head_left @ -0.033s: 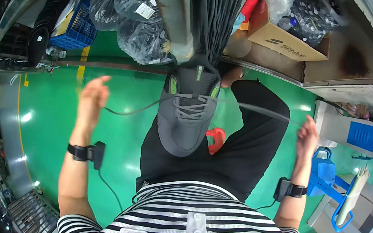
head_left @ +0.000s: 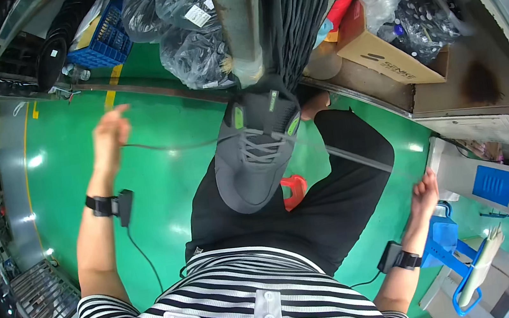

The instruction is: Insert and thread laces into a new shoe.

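Observation:
A dark grey sneaker (head_left: pixel 250 175) with light green patches rests over my thigh, its toe toward me. Its grey laces criss-cross the tongue, and both free lengths stretch outward. My left hand (head_left: pixel 110 138), closed, pinches one length of the shoelace (head_left: pixel 166 149) out to the left above the green floor. Far to the right, my closed right hand (head_left: pixel 425 193) grips the other length, which runs taut across my raised knee. Blur softens the fingertips of both hands. The shoe's heel end lies against a grey post.
Black bundled straps (head_left: pixel 300 18) hang beside the post (head_left: pixel 240 26). Bagged dark goods (head_left: pixel 192 51) and a blue crate (head_left: pixel 101 47) stand at the far left. At far right, a cardboard box (head_left: pixel 392 60) sits on a shelf. A red object (head_left: pixel 296 191) shows between my legs.
My left hand has moved farther left, drawing its lace length outward. The right hand has shifted slightly right and nearer to me. The sneaker stays in place.

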`<state>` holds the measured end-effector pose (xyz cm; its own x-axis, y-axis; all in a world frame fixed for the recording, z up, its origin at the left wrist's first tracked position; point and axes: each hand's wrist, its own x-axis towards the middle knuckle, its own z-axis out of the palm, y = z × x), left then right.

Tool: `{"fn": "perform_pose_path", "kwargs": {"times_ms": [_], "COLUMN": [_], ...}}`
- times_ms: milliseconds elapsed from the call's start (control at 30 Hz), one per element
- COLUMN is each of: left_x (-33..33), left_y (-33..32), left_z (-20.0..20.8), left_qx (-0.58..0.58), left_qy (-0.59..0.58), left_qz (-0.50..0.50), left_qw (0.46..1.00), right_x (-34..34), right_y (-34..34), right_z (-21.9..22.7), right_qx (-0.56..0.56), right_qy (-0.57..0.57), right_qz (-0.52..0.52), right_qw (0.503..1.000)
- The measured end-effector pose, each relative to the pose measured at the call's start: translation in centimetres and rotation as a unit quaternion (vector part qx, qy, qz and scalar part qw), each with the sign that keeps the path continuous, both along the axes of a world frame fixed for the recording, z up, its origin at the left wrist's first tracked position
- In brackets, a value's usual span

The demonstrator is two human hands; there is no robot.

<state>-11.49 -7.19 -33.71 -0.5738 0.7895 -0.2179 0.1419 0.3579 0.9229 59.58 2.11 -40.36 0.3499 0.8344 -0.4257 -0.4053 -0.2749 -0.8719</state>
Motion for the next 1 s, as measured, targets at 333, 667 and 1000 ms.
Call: {"fn": "perform_pose_path", "kwargs": {"times_ms": [333, 667, 1000], "left_x": [12.1, 17.6, 17.6], "left_y": [3.5, 5.2, 5.9], "left_z": [-1.2, 2.0, 2.9], "left_qx": [0.109, 0.077, 0.134], "left_qy": [0.253, 0.238, 0.478], "left_qz": [-0.192, -0.264, -0.293], "left_qw": [0.942, 0.932, 0.818], "right_x": [-26.1, -29.6, -29.8], "right_y": [1.0, 2.9, 3.7], "right_z": [5.1, 3.9, 4.7], "right_qx": [0.101, 0.003, 0.422], "right_qy": [-0.308, -0.292, -0.608], "right_qz": [0.361, 0.527, 0.437], "right_qw": [0.874, 0.798, 0.511]}}
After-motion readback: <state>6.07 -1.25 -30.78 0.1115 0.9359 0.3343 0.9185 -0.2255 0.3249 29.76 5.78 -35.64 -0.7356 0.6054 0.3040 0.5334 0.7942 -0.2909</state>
